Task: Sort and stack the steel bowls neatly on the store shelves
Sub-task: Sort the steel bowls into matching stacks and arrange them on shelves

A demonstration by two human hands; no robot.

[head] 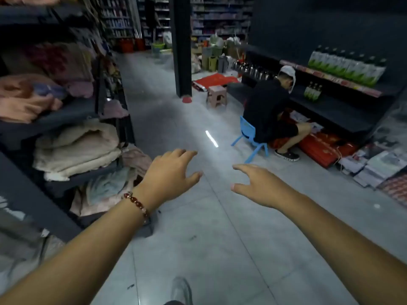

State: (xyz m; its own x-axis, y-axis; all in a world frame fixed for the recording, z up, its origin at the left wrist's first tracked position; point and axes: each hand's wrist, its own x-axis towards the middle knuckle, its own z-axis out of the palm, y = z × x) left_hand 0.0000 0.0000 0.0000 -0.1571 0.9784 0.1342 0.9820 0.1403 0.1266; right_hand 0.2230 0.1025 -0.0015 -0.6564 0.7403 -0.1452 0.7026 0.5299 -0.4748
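My left hand (169, 175) and my right hand (259, 188) reach out in front of me over the grey tiled floor (220, 238) of a store aisle. Both have spread, relaxed fingers and hold nothing. A red bead bracelet sits on my left wrist. No steel bowls are near my hands. Shiny steel vessels (253, 70) stand in a row on a low dark shelf far ahead on the right; I cannot tell what kind they are.
Dark shelves with folded blankets (77, 148) line the left side. A person (271, 111) sits on a blue chair (248, 137) at the right shelf, with red packets (319, 148) on the floor. A pink stool (217, 95) and a dark pillar (180, 45) stand ahead.
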